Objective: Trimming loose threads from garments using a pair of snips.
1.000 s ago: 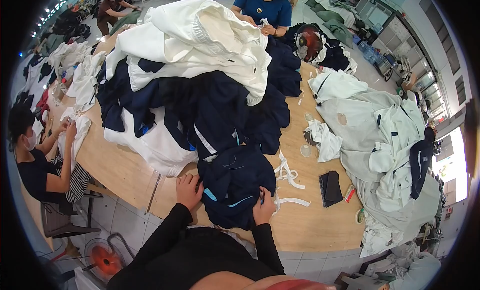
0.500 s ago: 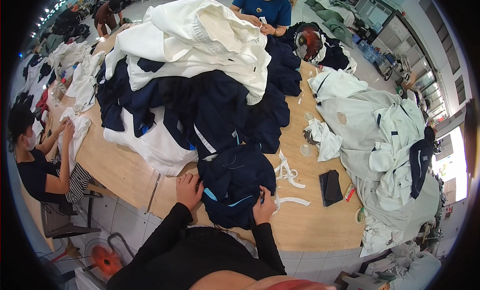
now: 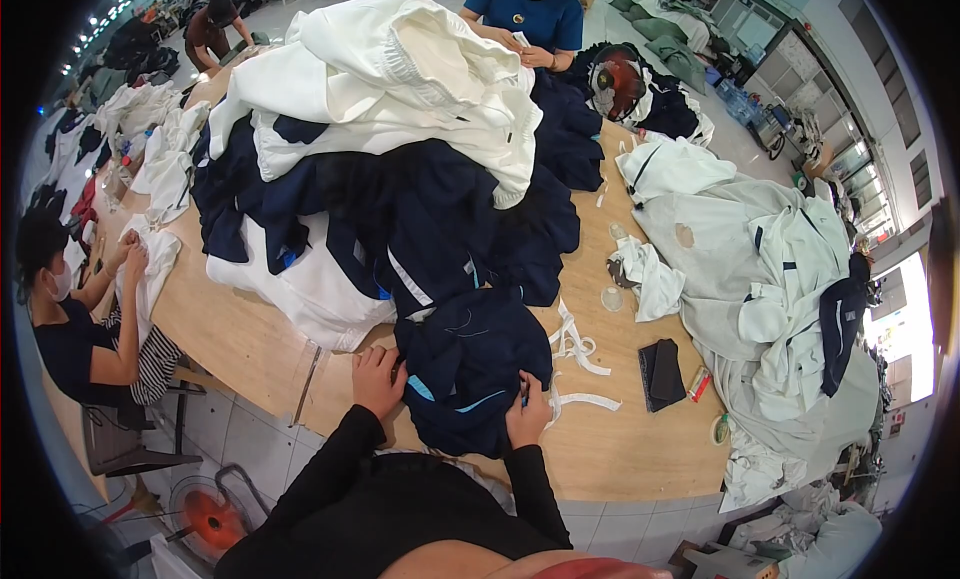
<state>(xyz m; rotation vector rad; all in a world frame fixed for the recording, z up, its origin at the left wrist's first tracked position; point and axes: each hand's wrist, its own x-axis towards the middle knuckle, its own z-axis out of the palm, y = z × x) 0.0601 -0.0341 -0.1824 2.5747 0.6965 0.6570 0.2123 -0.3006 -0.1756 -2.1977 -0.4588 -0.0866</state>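
Note:
A dark navy garment [image 3: 470,369] with a light blue stripe lies bunched on the wooden table [image 3: 620,449] right in front of me. My left hand [image 3: 377,379] rests on its left edge, fingers curled onto the cloth. My right hand [image 3: 528,416] grips the garment's right edge, thumb and fingers closed on the fabric. Both sleeves are black. Behind the garment rises a big heap of navy clothes [image 3: 400,209] topped with white clothes [image 3: 400,79].
White fabric strips [image 3: 580,349] and a black pouch [image 3: 662,372] lie to the right. Grey and white garments [image 3: 770,279] pile at the far right. One person sits at the left [image 3: 70,319], another in a blue shirt at the far end [image 3: 530,14]. A red fan [image 3: 205,519] stands on the floor.

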